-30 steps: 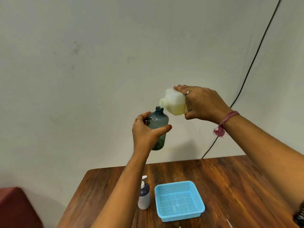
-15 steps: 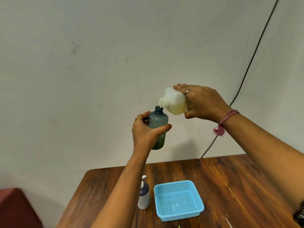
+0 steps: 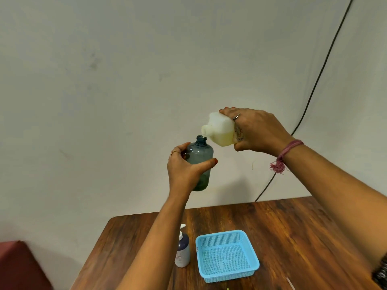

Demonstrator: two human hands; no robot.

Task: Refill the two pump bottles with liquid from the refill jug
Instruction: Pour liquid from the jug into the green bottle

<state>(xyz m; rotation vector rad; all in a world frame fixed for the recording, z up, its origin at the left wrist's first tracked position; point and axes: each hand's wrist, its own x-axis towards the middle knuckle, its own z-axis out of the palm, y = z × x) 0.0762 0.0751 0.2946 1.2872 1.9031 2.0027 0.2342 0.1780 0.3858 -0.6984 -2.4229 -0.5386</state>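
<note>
My left hand (image 3: 184,168) grips a translucent grey-blue bottle (image 3: 200,153) upright in the air, its neck uncapped and some liquid at its bottom. My right hand (image 3: 255,130) holds a white refill jug (image 3: 219,129) tipped to the left, with yellowish liquid inside. The jug's spout sits just above and right of the bottle's open neck. Down on the wooden table (image 3: 293,237) a second bottle (image 3: 182,250), white with a purple top part and a white pump, stands upright beside my left forearm.
A light blue mesh basket (image 3: 227,255) sits on the table right of the standing bottle. A black cable (image 3: 314,84) runs down the wall behind my right arm. A dark red seat (image 3: 18,266) is at the lower left.
Both hands hold their places; the jug has tilted and shifted only very slightly over the bottle's neck. The view has drifted a little.
</note>
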